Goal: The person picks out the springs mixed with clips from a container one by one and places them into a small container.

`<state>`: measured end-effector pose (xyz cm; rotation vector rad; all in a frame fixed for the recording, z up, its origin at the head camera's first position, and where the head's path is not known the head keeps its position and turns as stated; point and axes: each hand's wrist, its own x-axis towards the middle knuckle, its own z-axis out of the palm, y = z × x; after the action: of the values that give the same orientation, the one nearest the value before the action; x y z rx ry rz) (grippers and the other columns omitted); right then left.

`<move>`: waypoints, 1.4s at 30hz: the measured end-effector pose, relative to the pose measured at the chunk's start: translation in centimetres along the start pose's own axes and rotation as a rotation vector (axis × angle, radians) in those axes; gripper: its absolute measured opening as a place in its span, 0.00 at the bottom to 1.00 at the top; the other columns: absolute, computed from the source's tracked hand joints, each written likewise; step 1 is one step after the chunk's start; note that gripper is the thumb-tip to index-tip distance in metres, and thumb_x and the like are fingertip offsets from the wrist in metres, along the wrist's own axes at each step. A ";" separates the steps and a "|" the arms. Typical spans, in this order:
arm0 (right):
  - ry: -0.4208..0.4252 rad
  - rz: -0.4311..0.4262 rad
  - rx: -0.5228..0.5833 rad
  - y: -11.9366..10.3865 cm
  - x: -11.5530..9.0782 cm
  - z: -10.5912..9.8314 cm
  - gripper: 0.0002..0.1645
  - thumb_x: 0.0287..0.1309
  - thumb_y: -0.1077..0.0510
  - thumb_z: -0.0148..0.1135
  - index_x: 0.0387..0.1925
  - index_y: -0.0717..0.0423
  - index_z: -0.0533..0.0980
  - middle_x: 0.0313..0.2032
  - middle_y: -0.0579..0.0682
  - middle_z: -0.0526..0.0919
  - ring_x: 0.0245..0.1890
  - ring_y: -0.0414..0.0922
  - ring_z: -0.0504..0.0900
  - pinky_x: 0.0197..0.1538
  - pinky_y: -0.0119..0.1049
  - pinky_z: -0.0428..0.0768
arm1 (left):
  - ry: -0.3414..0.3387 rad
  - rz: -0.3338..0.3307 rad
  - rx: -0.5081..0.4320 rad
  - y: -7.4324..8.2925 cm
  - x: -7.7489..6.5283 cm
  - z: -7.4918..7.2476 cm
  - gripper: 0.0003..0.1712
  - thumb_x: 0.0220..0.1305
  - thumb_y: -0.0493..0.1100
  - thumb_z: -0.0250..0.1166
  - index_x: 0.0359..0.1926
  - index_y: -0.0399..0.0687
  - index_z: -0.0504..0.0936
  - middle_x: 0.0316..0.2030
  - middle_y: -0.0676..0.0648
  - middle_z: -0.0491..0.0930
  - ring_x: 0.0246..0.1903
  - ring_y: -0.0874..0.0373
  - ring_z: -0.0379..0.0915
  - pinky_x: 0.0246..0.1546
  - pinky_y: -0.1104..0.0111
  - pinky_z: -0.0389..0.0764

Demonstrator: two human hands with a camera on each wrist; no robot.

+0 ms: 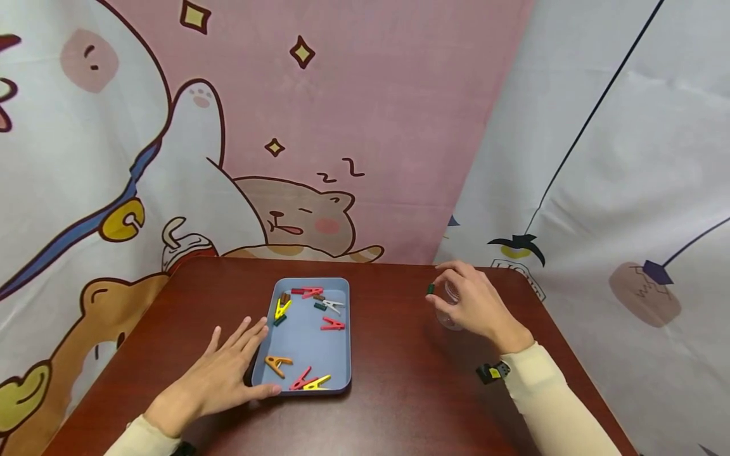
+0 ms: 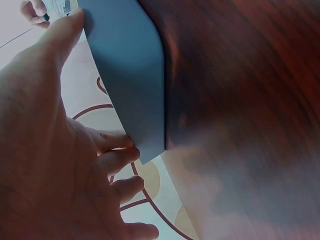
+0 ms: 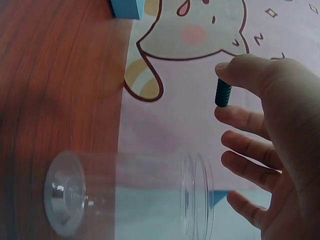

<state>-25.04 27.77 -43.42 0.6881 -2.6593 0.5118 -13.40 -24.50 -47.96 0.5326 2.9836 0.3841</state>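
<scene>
A small dark green ridged dowel (image 3: 223,93) is pinched between the thumb and index finger of my right hand (image 1: 476,304). It is held above the mouth of a clear plastic jar (image 3: 150,200), which stands upright on the table, partly behind the hand in the head view. My left hand (image 1: 222,373) has its fingers spread along the left side of a blue-grey tray (image 1: 310,342), touching the rim. Inside the tray lie several spring clips, among them an orange clip (image 1: 277,365), a white clip (image 1: 332,305) and a yellow clip (image 1: 317,383), plus a few short dowels, including a green dowel (image 1: 280,320).
The reddish-brown wooden table (image 1: 393,380) carries the tray left of centre and the jar at the right. Behind it hangs a cloth backdrop (image 1: 388,126) with cartoon animals, close to the far table edge.
</scene>
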 end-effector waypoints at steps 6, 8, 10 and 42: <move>0.018 0.047 0.002 1.7 -0.3 -0.3 0.16 0.71 0.44 0.84 0.48 0.50 0.92 0.70 0.58 0.86 0.69 0.62 0.85 0.73 0.74 0.78 | 0.002 0.003 -0.007 -0.1 0.1 0.0 0.75 0.62 0.91 0.69 0.91 0.43 0.66 0.94 0.42 0.61 0.93 0.31 0.52 0.85 0.16 0.47; 0.027 0.062 0.002 2.2 -0.4 -0.5 0.16 0.70 0.45 0.85 0.47 0.50 0.91 0.69 0.58 0.87 0.68 0.61 0.85 0.72 0.73 0.78 | 0.000 0.002 -0.012 -0.1 0.1 0.0 0.75 0.62 0.91 0.70 0.92 0.43 0.66 0.94 0.43 0.60 0.93 0.31 0.52 0.86 0.16 0.47; 0.030 0.076 0.001 2.6 -0.5 -0.6 0.16 0.70 0.45 0.85 0.47 0.50 0.91 0.69 0.58 0.86 0.68 0.62 0.85 0.72 0.74 0.77 | -0.002 -0.001 -0.012 -0.1 0.1 0.0 0.75 0.62 0.91 0.70 0.92 0.43 0.66 0.94 0.43 0.60 0.93 0.31 0.52 0.86 0.16 0.47; -0.024 0.201 0.069 5.3 -1.6 -1.2 0.24 0.75 0.45 0.81 0.54 0.62 0.89 0.67 0.67 0.89 0.70 0.71 0.86 0.73 0.74 0.84 | 0.026 0.003 -0.008 -0.4 -0.2 0.5 0.75 0.63 0.91 0.69 0.92 0.44 0.66 0.94 0.44 0.61 0.93 0.32 0.53 0.85 0.15 0.48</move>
<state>-26.21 33.26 -44.40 0.4496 -2.7601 0.6558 -13.31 -24.77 -48.54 0.5361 3.0052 0.4059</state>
